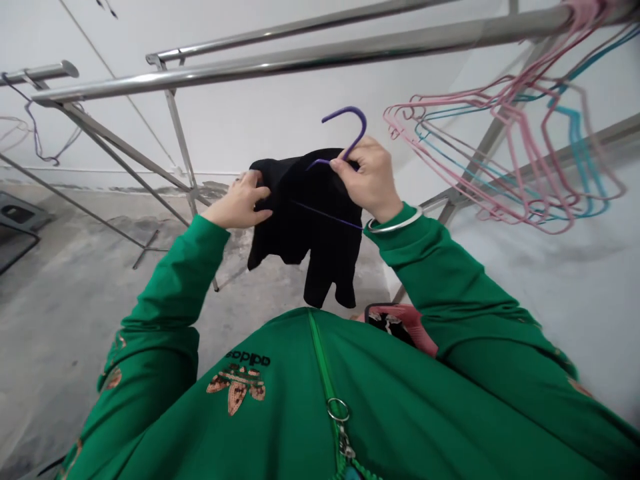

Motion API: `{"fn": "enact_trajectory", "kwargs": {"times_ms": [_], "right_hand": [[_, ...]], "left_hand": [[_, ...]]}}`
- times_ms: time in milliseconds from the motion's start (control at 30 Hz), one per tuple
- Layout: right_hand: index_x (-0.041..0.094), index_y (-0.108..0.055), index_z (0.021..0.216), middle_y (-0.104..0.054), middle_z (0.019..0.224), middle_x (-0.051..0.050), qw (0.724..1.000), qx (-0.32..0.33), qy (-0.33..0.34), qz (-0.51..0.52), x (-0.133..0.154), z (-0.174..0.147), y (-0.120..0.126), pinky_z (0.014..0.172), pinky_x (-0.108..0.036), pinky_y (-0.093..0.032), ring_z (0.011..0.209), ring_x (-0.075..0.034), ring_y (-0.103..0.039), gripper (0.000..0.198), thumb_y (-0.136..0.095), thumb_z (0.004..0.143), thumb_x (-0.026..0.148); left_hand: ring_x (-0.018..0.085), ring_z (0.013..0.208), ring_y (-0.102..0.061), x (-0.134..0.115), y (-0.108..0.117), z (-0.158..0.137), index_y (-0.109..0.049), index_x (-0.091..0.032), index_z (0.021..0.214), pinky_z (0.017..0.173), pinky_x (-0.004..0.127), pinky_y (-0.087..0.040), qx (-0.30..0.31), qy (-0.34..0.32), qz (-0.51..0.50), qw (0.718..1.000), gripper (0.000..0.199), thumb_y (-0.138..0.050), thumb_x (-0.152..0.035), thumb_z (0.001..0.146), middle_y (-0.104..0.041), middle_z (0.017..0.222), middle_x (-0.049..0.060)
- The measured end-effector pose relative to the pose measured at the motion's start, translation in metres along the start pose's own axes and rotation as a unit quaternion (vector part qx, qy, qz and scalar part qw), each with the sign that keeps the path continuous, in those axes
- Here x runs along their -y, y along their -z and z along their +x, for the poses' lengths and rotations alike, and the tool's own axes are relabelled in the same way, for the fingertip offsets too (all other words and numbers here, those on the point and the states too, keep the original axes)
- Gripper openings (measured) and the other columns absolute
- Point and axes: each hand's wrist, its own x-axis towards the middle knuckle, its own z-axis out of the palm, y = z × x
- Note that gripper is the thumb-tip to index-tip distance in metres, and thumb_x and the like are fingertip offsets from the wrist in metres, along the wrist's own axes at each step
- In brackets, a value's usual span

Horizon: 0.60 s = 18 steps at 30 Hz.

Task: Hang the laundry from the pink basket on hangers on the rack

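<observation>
A purple wire hanger is pinched at its neck by my right hand, its hook pointing up and to the left. A black garment hangs around the hanger, and the hanger's lower bar shows as a thin purple line across the cloth. My left hand grips the garment at its left upper edge, with fingertips partly hidden against the dark fabric. Folds hide the garment's exact shape; its lower edge hangs in separate flaps.
A metal drying rack spans the space above and beyond my hands. Pink and blue hangers hang from it at the right. Another purple hanger hangs at the far left. A pink basket with dark cloth stands below, partly hidden by my body.
</observation>
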Motion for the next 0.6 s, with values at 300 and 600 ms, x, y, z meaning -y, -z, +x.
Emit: {"fn": "enact_trajectory", "kwargs": {"times_ms": [300,600], "right_hand": [[0.018,-0.065,0.088,-0.059,0.097,-0.008,0.994,0.039,0.051,0.086,0.03,-0.014,-0.003,0.093,-0.042,-0.049,0.101,-0.023,-0.059,0.039,-0.049,0.095,0.052],[0.018,-0.057,0.104,-0.061,0.081,-0.001,0.823,0.366,-0.134,0.414,-0.007,-0.074,-0.007,0.064,-0.024,-0.047,0.07,-0.012,-0.055,0.037,-0.059,0.087,0.05]], "left_hand": [[0.024,0.098,-0.061,-0.038,-0.022,0.027,-0.059,-0.015,0.106,0.089,0.038,-0.047,-0.136,0.029,-0.116,0.983,0.029,-0.05,-0.037,0.089,-0.065,0.097,0.009],[0.016,0.073,-0.06,-0.034,0.034,0.0,-0.068,-0.014,0.086,0.07,0.027,-0.047,-0.041,-0.031,-0.171,0.984,0.03,-0.057,-0.042,0.082,-0.062,0.073,0.001]]}}
